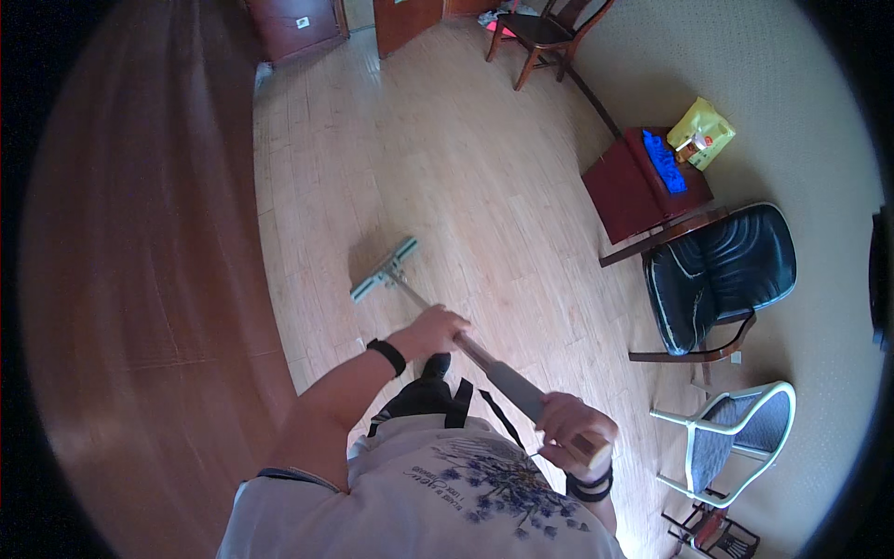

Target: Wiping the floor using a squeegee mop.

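My left hand (429, 332) is wrapped around the lower pole of a flat-headed mop (478, 353), with a black band on the wrist. Higher up, close to my body, my right hand (576, 426) grips the thick grey section near the pole's top end. The pole slants away from me to the left. At its far end is the pale green, bar-shaped mop head (384, 269), just above or on the wood-plank floor (447, 168); contact cannot be told. A shadow falls beside the head.
A tall brown panel or covered surface (160, 279) runs along the left. Against the right wall stand a wooden chair (541, 31), a dark red cabinet (628, 189) bearing a blue cloth (663, 161) and yellow bag (702, 129), a black armchair (719, 272) and a white-framed chair (733, 440).
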The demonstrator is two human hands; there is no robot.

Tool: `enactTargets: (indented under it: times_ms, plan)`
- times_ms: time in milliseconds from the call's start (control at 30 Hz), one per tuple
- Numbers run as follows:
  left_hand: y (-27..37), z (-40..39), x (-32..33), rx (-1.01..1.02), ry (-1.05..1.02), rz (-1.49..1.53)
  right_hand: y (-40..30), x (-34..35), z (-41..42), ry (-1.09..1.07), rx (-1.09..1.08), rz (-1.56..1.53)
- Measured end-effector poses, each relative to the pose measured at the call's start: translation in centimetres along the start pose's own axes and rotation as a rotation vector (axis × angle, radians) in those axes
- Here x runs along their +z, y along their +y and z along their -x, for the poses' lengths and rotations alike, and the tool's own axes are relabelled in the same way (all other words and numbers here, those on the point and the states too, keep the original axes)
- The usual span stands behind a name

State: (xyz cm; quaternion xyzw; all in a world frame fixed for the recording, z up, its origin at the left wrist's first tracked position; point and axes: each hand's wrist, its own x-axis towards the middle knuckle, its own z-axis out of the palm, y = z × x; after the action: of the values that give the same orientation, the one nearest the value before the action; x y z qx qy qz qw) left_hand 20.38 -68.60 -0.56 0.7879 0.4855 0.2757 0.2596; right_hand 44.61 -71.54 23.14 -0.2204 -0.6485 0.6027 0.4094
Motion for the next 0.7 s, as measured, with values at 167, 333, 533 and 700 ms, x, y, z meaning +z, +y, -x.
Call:
enactTargets:
  times_ms: [167,333,533,700]
  plan:
    - [-7.8,-3.4,-2.9,-0.155,-0.018,0.021,6.5,1.5,-4.1,-0.005,0.004,0.090]
    - [-11.8,-4.5,-1.8,-0.256,0.072,0.040,9.6,2.4,-6.4,0.114,0.031,0.105]
    - [-12.0,-6.2,-1.9,-0.329,0.059,0.063,11.1,1.4,-7.9,0.281,0.056,0.060]
    - [-11.9,-6.9,-2.0,-0.331,0.069,0.031,11.2,0.9,-7.9,0.299,0.081,0.096]
